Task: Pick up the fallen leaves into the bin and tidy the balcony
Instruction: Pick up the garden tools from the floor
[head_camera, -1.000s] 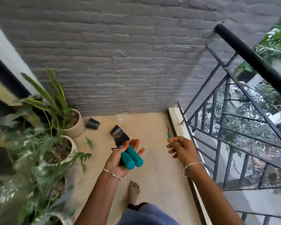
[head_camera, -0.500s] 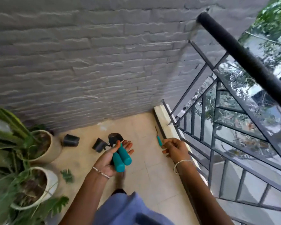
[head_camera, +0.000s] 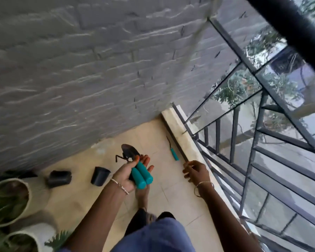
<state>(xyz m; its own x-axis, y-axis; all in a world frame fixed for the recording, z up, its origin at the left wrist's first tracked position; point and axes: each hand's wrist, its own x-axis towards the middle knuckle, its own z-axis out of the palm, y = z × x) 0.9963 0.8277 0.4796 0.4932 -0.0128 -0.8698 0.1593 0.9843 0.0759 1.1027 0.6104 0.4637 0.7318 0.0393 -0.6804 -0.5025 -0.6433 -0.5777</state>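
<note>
Left hand [head_camera: 129, 172]: palm up, thumb clamped over two garden tools [head_camera: 141, 176] with teal grips, fingers mostly straight underneath. A dark trowel blade and a little claw poke out front. It's held well in from the ledge [head_camera: 178, 128]. I'd guess they're bundled so one hand can carry the lot.
Right hand [head_camera: 195, 171]: hovering right beside the ledge, fingers loosely bent, nothing in it as far as I can see. Probably kept free for the next grab.
Third tool [head_camera: 173, 153]: flat on the floor [head_camera: 171, 197], tucked along the foot of the ledge, just ahead of the right hand, not touched.
Black pots [head_camera: 100, 176]: two of them, tipped on their sides, well away from the ledge, over toward the white planters [head_camera: 37, 193].
Fallen leaves: honestly can't spot any, and the view's a bit smeary.
Bin: not in view.
Step, I reckon: rounding up loose tools, so this is the tidying half of the job.
Watch out: adding a third smooth handle to that palm-up grip could let one slide out.
</note>
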